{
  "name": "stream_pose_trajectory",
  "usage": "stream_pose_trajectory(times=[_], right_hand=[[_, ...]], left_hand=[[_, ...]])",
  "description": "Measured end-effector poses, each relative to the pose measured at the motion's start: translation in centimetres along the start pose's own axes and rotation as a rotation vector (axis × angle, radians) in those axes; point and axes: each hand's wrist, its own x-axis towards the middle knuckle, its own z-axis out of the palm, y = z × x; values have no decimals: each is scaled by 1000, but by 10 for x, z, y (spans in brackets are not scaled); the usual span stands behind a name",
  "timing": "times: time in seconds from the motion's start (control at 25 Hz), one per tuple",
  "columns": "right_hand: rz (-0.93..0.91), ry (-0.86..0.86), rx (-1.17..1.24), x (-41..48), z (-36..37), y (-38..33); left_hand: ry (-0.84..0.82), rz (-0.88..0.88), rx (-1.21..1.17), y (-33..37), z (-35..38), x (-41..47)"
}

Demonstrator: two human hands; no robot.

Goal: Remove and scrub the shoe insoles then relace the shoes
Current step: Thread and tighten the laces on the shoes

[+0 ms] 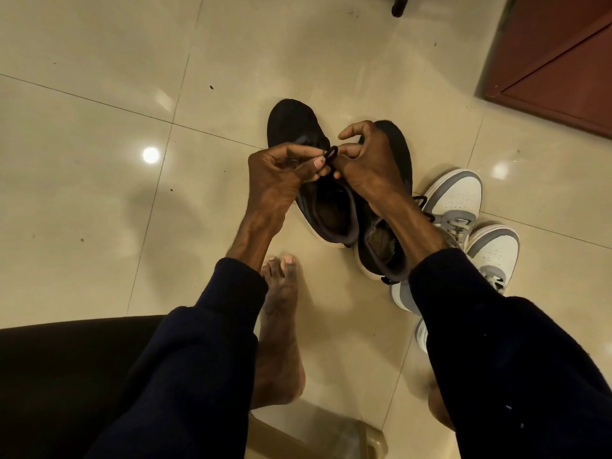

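Two black shoes are observed on the tiled floor (99, 134), side by side and touching, toes pointing away from the person. Over the nearer black shoe (334, 213), a dark lace (331, 152) is held up in a small loop. The left hand (281, 173) is closed, with the lace pinched between thumb and fingertips. The right hand (364, 160) also pinches it, just beside the left, with the index finger raised clear. The second black shoe (399, 150) is partly hidden under the right forearm. Whether insoles sit inside cannot be told.

The step in hand is judged to be relacing – tying or drawing the lace through.

Recommended practice: equal tension should be kept on both strands, the loop kept small and untwisted, and slack taken up eyelet by eyelet before any knot is closed – otherwise uneven lacing is likely.

A pair of white sneakers (457, 197) stands to the right, and a bare foot (281, 309) rests near the shoes.
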Motion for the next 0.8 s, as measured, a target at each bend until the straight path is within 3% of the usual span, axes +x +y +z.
stream_pose_trajectory(times=[0.2,0.32,0.56,0.68,0.8], right_hand=[[-130,-57,-116,-1,-1,-1],[-157,-97,-214,0,-2,-2],[-315,47,-243,-2,12,6],[-353,9,-257,-3,15,14],[-379,-45,-293,-5,13,15]], left_hand=[[-19,-136,-33,4,-2,9],[-83,-95,28,2,-2,11],[283,-294,-198,6,16,7],[309,-350,-185,9,18,10],[263,-273,-67,9,15,8]])
